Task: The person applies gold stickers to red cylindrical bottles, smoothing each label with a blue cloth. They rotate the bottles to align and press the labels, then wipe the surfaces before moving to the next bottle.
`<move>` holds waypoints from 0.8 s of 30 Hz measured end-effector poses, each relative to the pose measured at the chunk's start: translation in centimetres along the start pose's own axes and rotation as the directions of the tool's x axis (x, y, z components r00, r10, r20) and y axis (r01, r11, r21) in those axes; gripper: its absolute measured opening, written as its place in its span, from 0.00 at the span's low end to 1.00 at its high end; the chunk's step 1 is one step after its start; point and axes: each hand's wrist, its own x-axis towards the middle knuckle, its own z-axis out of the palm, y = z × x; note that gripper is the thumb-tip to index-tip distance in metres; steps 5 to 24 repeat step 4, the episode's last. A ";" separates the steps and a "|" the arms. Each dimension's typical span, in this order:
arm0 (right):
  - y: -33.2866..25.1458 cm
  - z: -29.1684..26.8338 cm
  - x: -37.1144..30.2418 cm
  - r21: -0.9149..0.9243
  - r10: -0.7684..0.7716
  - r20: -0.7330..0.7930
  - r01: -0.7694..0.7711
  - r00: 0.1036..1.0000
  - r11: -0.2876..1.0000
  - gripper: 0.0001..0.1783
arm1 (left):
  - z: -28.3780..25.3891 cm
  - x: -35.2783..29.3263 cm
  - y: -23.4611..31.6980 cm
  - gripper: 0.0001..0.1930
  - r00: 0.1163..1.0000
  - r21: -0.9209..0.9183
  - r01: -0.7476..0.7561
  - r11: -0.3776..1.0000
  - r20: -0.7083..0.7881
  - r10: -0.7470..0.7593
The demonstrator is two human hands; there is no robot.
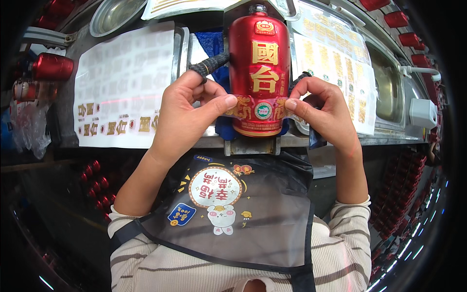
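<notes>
A glossy red bottle (260, 53) with raised gold characters stands upright in front of me, its dark neck at the top. Across its lower part runs a clear decal strip (263, 111) with gold figures and a round green-and-white emblem. My left hand (192, 104) pinches the strip's left end, thumb on the front. At the other end my right hand (328, 112) pinches it the same way. Both hands wear black finger covers; the left one's covered finger (210, 64) lies against the bottle's side. How much of the strip sticks to the glass I cannot tell.
A partly used sheet of gold decals (124, 82) lies left, another decal sheet (335, 73) right. A metal bowl (116, 17) stands far left; a water-filled basin (384, 80) is at right. Blue cloth (210, 44) and a metal bracket (253, 146) adjoin the bottle. More red bottles (52, 67) surround the bench.
</notes>
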 end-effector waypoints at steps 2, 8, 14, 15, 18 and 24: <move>-0.4 -0.2 -0.1 -0.010 0.057 0.021 -0.057 0.998 0.998 0.09 | 0.0 0.0 -0.1 0.10 1.000 0.012 -0.002 1.000 0.003 0.002; -0.5 -0.3 -0.1 -0.002 0.093 0.036 -0.093 0.995 0.996 0.08 | 0.0 0.0 0.1 0.10 1.000 0.044 -0.008 0.999 0.007 0.007; -0.5 -0.3 -0.1 -0.002 0.093 0.036 -0.093 0.995 0.996 0.08 | 0.0 0.0 0.1 0.10 1.000 0.044 -0.008 0.999 0.007 0.007; -0.5 -0.3 -0.1 -0.002 0.093 0.036 -0.093 0.995 0.996 0.08 | 0.0 0.0 0.1 0.10 1.000 0.044 -0.008 0.999 0.007 0.007; -0.5 -0.3 -0.1 -0.002 0.093 0.036 -0.093 0.995 0.996 0.08 | 0.0 0.0 0.1 0.10 1.000 0.044 -0.008 0.999 0.007 0.007; -0.5 -0.3 -0.1 -0.002 0.093 0.036 -0.093 0.995 0.996 0.08 | 0.0 0.0 0.1 0.10 1.000 0.044 -0.008 0.999 0.007 0.007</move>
